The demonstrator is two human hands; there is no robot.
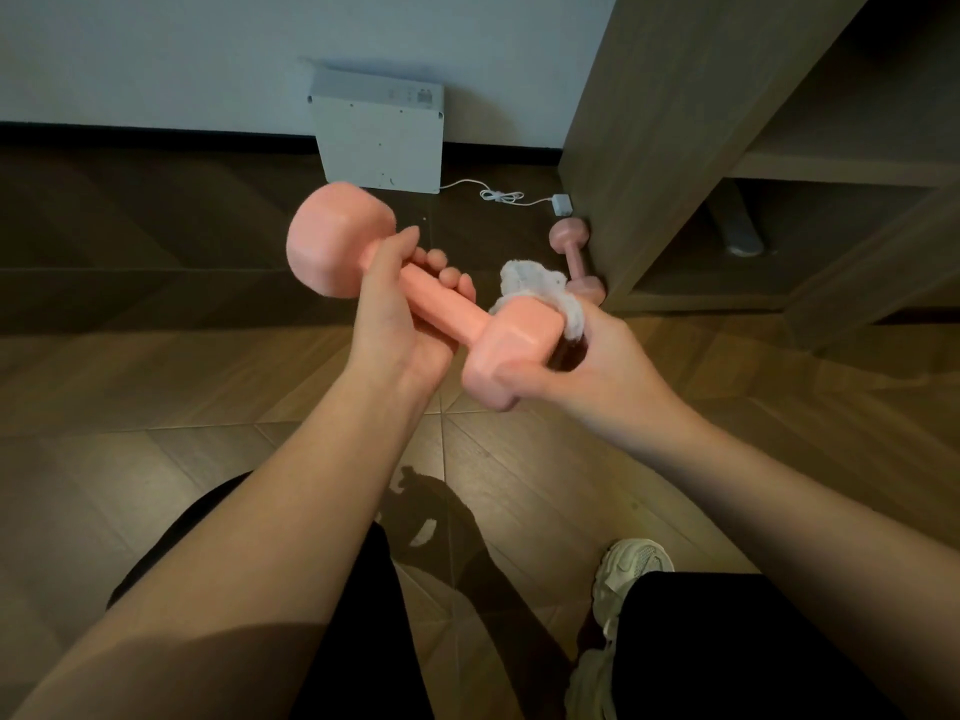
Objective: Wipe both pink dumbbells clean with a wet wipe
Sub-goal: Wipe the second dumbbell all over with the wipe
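A pink dumbbell [337, 241] is held up in the air in front of me, tilted from upper left to lower right. My left hand [400, 314] grips its handle, fingers curled round it. My right hand [597, 366] holds a crumpled white wet wipe [535, 283] against the dumbbell's near head, fingers wrapped round the far side of that head. The second pink dumbbell [574, 257] lies on the wooden floor beside the foot of a wooden cabinet.
A wooden shelf unit [701, 148] stands at the right. A white box device [379, 132] leans on the wall, its white cable and plug [562, 204] on the floor. My black-trousered legs and a cream sneaker [631, 569] are below.
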